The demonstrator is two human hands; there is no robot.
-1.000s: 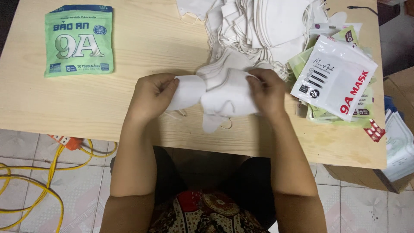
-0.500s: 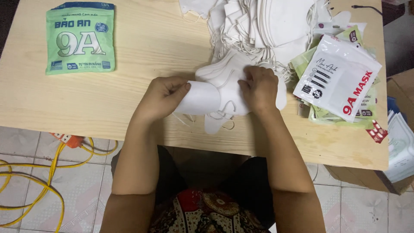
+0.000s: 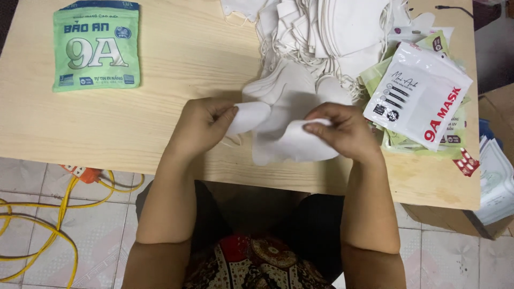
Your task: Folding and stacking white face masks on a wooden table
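Observation:
My left hand (image 3: pixel 201 126) pinches the left end of a white face mask (image 3: pixel 249 116) just above the wooden table (image 3: pixel 176 64). My right hand (image 3: pixel 342 131) grips another white mask (image 3: pixel 292 144) by its upper edge, near the table's front edge. The two masks are parted from each other, with more white masks (image 3: pixel 284 88) lying flat right behind them. A loose heap of white masks (image 3: pixel 332 32) with ear loops fills the back of the table beyond my hands.
A green flat pouch (image 3: pixel 96 45) lies at the back left. White and green pouches (image 3: pixel 417 96) are stacked at the right, a cardboard box (image 3: pixel 455 219) with papers beyond the table's right edge. Yellow cable (image 3: pixel 48 203) and an orange power strip (image 3: pixel 80 172) lie on the tiled floor.
My hands held a bundle of masks together. They have moved apart, each now holding a separate mask, lower and closer to the table's front edge.

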